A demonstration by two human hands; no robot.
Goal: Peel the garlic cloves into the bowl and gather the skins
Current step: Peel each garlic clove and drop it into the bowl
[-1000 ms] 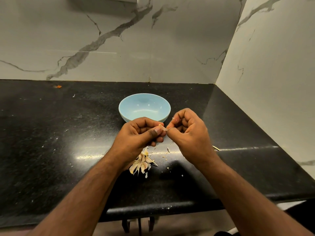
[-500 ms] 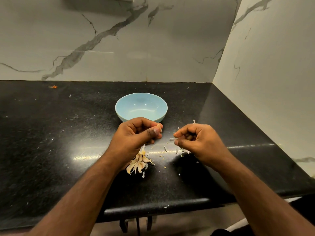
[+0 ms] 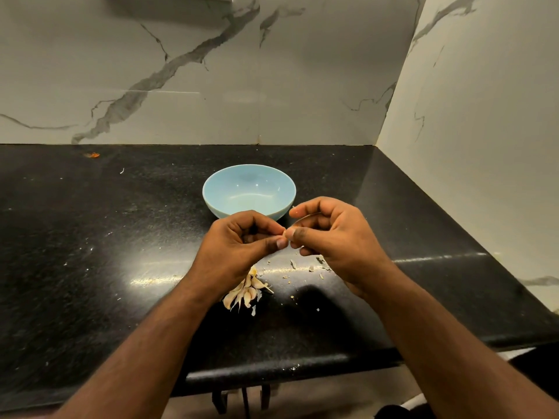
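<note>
A light blue bowl (image 3: 249, 189) stands on the black counter (image 3: 90, 237), with nothing visible inside. Just in front of it my left hand (image 3: 239, 243) holds a garlic clove between thumb and curled fingers; the clove is almost wholly hidden. My right hand (image 3: 329, 237) meets it fingertip to fingertip and pinches the clove's skin (image 3: 286, 234) at its tip. A small pile of unpeeled garlic cloves (image 3: 245, 290) lies on the counter under my left wrist. Scraps of skin (image 3: 305, 267) are scattered below my right hand.
Marble walls close the counter at the back and right. The counter's front edge (image 3: 272, 370) runs near my forearms. An orange speck (image 3: 92, 155) lies at the back left, and small white flecks dot the left of the counter.
My right hand had pulled away to the right and dropped skin scraps on the counter; now it has come back up to the clove in my left hand.
</note>
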